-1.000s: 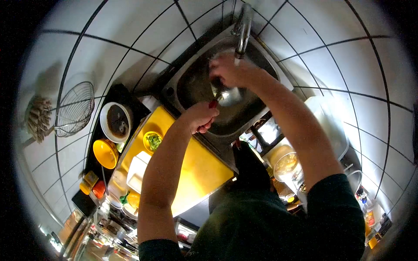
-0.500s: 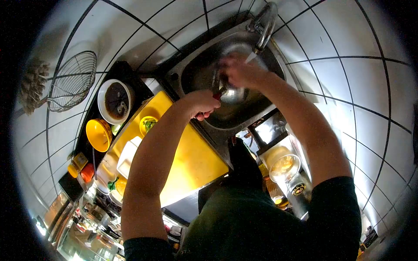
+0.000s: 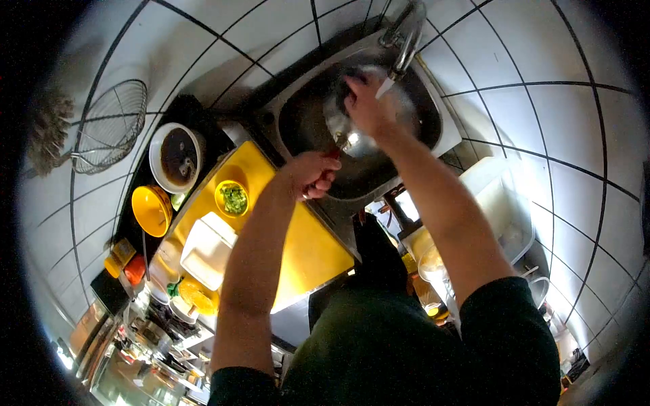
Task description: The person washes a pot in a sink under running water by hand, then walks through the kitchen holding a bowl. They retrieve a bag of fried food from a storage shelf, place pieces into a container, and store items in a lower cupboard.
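Tiled walls [image 3: 528,118] close in around a sink [image 3: 305,111] and a metal pan [image 3: 340,116]

Within the basin, the pan lies below the tap [image 3: 408,47]. The left hand [image 3: 311,177] has its fingers clamped round the pan's red handle [image 3: 334,153]. The right hand [image 3: 369,107] is over the pan; I cannot tell whether its fingers grip anything.

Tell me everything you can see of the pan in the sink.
The pan looks like shiny grey metal, roundish, with a red handle. It is held in the sink, below the tap, its handle pointing towards the wearer. The left hand grips the handle; the right hand is over the pan, hiding part of it and apparently touching it. Light glares off the metal near the handle. Whether it rests on the sink's floor, I cannot tell.
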{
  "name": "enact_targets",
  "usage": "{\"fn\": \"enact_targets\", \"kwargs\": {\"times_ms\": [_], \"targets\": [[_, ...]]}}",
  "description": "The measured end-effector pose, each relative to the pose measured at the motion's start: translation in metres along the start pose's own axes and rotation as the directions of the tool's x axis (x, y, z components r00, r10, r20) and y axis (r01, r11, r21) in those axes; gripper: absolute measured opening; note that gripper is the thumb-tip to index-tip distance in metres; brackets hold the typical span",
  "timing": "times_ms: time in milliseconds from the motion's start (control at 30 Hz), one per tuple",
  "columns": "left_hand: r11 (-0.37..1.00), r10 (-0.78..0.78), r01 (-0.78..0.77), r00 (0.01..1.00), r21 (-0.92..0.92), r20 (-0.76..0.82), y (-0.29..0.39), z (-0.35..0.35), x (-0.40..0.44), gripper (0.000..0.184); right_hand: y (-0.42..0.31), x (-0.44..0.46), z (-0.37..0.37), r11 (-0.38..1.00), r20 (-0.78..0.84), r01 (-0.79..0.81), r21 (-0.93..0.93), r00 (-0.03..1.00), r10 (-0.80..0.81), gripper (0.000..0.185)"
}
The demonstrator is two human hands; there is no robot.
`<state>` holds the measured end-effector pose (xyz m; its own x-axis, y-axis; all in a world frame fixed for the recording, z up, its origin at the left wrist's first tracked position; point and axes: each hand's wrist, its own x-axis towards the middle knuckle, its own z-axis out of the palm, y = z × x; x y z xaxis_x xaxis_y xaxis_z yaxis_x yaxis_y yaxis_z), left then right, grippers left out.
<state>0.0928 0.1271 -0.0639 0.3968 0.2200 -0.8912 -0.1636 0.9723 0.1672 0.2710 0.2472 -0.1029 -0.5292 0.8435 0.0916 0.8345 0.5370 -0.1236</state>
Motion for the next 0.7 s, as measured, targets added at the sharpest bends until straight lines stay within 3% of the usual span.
{"fn": "enact_targets", "kwargs": {"times_ms": [67,100,133,167,267,367,467,567,600,700], "targets": [[0.957,0.038,-0.002,0.992,-0.290,0.119,-0.020,-0.001,0.005,0.026,-0.021,-0.025,-0.006,0.963,-0.059,-0.023,0.268,0.997,0.040,0.052],[0.910,0.084,0.005,0.977,-0.415,0.196,-0.029,0.000,0.008,0.024,-0.027,-0.043,-0.015,0.960,-0.114,0.054,0.275,0.993,-0.023,0.060],[0.846,0.138,0.026,0.954,-0.533,0.265,-0.041,0.001,0.013,0.021,-0.025,-0.057,-0.014,0.956,-0.132,0.031,0.291,0.991,0.008,0.060],[0.867,0.184,0.010,0.923,-0.499,0.339,-0.052,0.002,0.023,0.024,-0.019,-0.069,-0.008,0.953,-0.158,0.012,0.302,0.987,0.038,0.061],[0.777,0.107,0.001,0.985,-0.630,0.133,-0.042,0.044,0.008,0.035,0.005,-0.087,0.008,0.919,-0.202,-0.140,0.369,0.953,0.226,0.061],[0.789,0.220,0.070,0.895,-0.610,0.388,-0.048,0.031,0.015,0.034,0.019,-0.103,0.024,0.800,-0.180,-0.429,0.420,0.824,0.537,0.061],[0.840,0.175,0.016,0.938,-0.543,0.298,-0.036,0.027,0.013,0.033,-0.003,-0.107,0.016,0.803,-0.128,-0.401,0.441,0.857,0.499,0.060],[0.846,0.212,-0.096,0.963,-0.524,0.167,-0.028,0.028,0.010,0.032,-0.034,-0.088,0.000,0.899,-0.191,-0.105,0.425,0.960,0.202,0.061],[0.843,0.186,-0.066,0.967,-0.535,0.174,-0.028,0.027,0.010,0.031,-0.034,-0.078,-0.004,0.907,-0.212,0.013,0.421,0.974,0.085,0.061],[0.828,0.144,-0.012,0.971,-0.561,0.192,-0.030,0.021,0.009,0.028,-0.013,-0.059,0.003,0.922,-0.143,-0.012,0.387,0.987,0.073,0.050]]}}
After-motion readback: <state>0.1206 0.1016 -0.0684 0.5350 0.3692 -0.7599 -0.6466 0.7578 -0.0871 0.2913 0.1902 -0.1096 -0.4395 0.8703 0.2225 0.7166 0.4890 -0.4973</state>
